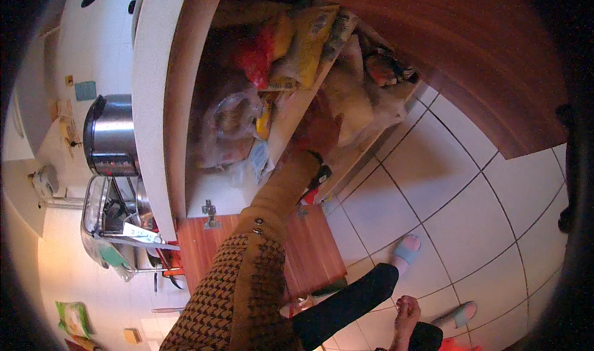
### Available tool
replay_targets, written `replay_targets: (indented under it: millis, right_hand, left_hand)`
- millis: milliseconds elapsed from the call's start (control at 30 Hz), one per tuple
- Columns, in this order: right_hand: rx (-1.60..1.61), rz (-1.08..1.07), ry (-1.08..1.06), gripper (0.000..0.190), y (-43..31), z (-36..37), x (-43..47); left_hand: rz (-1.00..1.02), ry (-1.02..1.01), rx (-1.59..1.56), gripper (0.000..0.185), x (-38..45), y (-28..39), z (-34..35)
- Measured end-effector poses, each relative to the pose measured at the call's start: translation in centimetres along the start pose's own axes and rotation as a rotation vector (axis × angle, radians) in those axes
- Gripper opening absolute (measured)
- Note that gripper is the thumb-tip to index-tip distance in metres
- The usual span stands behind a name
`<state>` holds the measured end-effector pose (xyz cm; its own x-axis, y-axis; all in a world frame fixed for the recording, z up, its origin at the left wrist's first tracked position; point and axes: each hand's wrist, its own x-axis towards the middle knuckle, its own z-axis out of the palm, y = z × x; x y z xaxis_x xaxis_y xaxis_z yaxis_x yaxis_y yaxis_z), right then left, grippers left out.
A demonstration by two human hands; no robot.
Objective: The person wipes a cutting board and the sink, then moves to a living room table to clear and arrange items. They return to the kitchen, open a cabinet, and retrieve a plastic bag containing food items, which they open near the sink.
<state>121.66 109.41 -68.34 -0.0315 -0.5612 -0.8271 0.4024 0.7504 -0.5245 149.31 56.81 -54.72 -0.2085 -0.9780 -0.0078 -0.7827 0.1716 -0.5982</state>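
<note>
My left arm, in a brown houndstooth sleeve, reaches into an open lower cabinet. My left hand (pixel 320 123), dim and blurred, is among packages in a pulled-out drawer (pixel 357 163); its fingers and any held thing cannot be made out. A dark band circles that wrist. Beside the hand lies a pale plastic bag (pixel 355 102). Behind the drawer's inner side are yellow packets (pixel 315 40), a red packet (pixel 260 56) and clear plastic bags (pixel 232 119). My right hand (pixel 407 308) is low in the view near a dark trouser leg, fingers curled, nothing visible in it.
A reddish wooden cabinet door (pixel 315 253) stands open under my left arm; a wood-grain panel (pixel 441 40) spans the upper right. On the counter (pixel 155 119) are a steel appliance (pixel 113 135) and a dish rack (pixel 100 211). Slippered feet (pixel 409 248) rest on the tiled floor (pixel 445 211).
</note>
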Motion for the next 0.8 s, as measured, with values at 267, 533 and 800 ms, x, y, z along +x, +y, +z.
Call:
replay_targets:
  millis: [267,533,800]
  right_hand:
    - [-0.029,-0.029,-0.042,0.018,-2.3,0.2,-0.8]
    - [-0.028,0.043,-0.037,0.020,-5.1,1.2,-1.9]
    - [0.011,0.047,-0.092,0.021,-4.8,0.8,-1.8]
  left_hand:
    - [-0.090,-0.045,0.052,0.077,0.5,-1.7,4.9]
    - [-0.183,0.035,-0.310,0.080,-0.2,-2.6,8.1]
    - [-0.376,0.113,-0.493,0.078,-2.1,-2.1,4.5]
